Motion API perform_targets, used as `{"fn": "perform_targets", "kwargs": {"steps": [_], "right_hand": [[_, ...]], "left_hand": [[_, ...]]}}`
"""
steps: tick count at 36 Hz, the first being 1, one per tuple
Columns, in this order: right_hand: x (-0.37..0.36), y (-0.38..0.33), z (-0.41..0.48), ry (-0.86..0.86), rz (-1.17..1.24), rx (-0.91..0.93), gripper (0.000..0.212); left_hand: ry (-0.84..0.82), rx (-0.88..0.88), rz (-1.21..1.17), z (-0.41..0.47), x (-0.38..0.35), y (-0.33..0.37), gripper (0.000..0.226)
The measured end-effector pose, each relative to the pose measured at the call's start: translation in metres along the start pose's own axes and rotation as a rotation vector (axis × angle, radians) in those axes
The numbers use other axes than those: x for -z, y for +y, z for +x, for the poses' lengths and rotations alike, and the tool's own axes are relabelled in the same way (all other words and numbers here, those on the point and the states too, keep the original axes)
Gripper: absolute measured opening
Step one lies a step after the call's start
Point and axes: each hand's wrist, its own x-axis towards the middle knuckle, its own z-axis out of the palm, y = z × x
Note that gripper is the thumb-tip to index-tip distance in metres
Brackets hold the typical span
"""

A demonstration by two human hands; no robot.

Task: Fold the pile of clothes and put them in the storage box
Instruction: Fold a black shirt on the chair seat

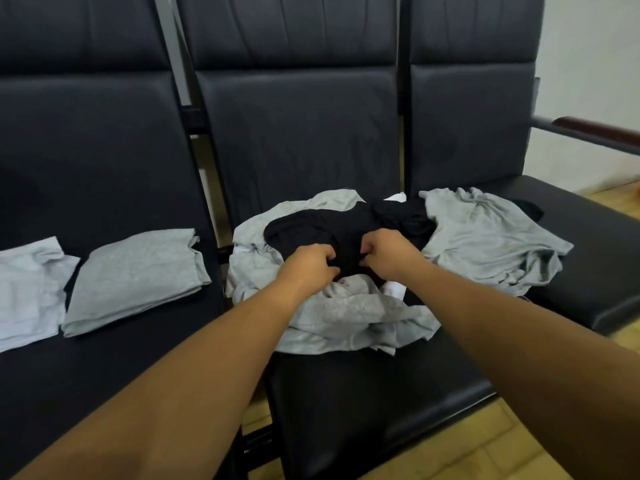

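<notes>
A loose pile of clothes (pixel 346 306) lies on the middle black seat, mostly grey garments with bits of white. On top of it lies a black garment (pixel 311 230). My left hand (pixel 308 265) and my right hand (pixel 388 251) sit close together at its near edge, fingers curled and pinching the black fabric. Another crumpled grey garment (pixel 485 240) spreads onto the right seat. Two folded pieces lie on the left seat: a grey one (pixel 135 275) and a lighter one (pixel 27 289). No storage box is in view.
Three black padded seats (pixel 363 393) stand in a row with tall backrests. A wooden-topped armrest (pixel 595 129) ends the row at the right. Wooden floor (pixel 519 445) shows below and a white wall at the upper right.
</notes>
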Motion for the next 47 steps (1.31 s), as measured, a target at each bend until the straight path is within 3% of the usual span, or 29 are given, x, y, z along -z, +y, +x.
{"fn": "perform_targets", "kwargs": {"steps": [4, 7, 11, 15, 17, 21, 27, 29, 33, 36, 40, 43, 47], "right_hand": [[0.019, -0.007, -0.003, 0.123, 0.107, 0.087, 0.024], [0.038, -0.016, -0.009, 0.278, 0.138, 0.162, 0.008], [0.067, -0.027, -0.016, 0.422, 0.334, 0.158, 0.010], [0.098, -0.039, -0.025, 0.464, 0.391, 0.196, 0.015], [0.111, -0.046, -0.031, 0.428, 0.395, 0.249, 0.018], [0.120, -0.052, -0.041, 0.137, 0.525, 0.291, 0.046], [0.121, -0.054, -0.058, -0.085, 0.529, 0.280, 0.029], [0.122, -0.057, -0.062, 0.014, 0.444, 0.296, 0.014], [0.157, -0.082, -0.066, 0.566, 0.434, 0.290, 0.016], [0.190, -0.114, -0.076, 0.672, 0.546, 0.381, 0.022], [0.200, -0.150, -0.094, 0.595, 0.328, 0.520, 0.011], [0.196, -0.154, -0.096, 0.492, 0.254, 0.467, 0.013], [0.183, -0.154, -0.109, 0.137, 0.735, 0.379, 0.043]], "left_hand": [[0.157, -0.059, -0.043, 0.003, 0.006, 0.005, 0.003], [0.304, -0.060, -0.242, 0.007, 0.028, 0.016, 0.021], [0.365, -0.064, -0.618, 0.004, 0.078, 0.042, 0.005], [0.351, -0.163, -0.675, -0.014, 0.121, 0.071, 0.004], [0.370, -0.205, -0.690, -0.028, 0.142, 0.086, 0.008], [0.392, -0.273, -0.765, -0.047, 0.168, 0.103, 0.009], [0.318, -0.279, -0.710, -0.078, 0.191, 0.104, 0.009], [0.311, -0.267, -0.707, -0.088, 0.198, 0.102, 0.011], [0.309, -0.215, -0.770, -0.105, 0.212, 0.097, 0.018], [0.200, -0.169, -0.793, -0.116, 0.219, 0.096, 0.038], [0.041, -0.147, -0.707, -0.132, 0.224, 0.097, 0.025], [0.060, -0.140, -0.900, -0.146, 0.235, 0.093, 0.013], [0.047, -0.182, -1.204, -0.167, 0.251, 0.076, 0.016]]}}
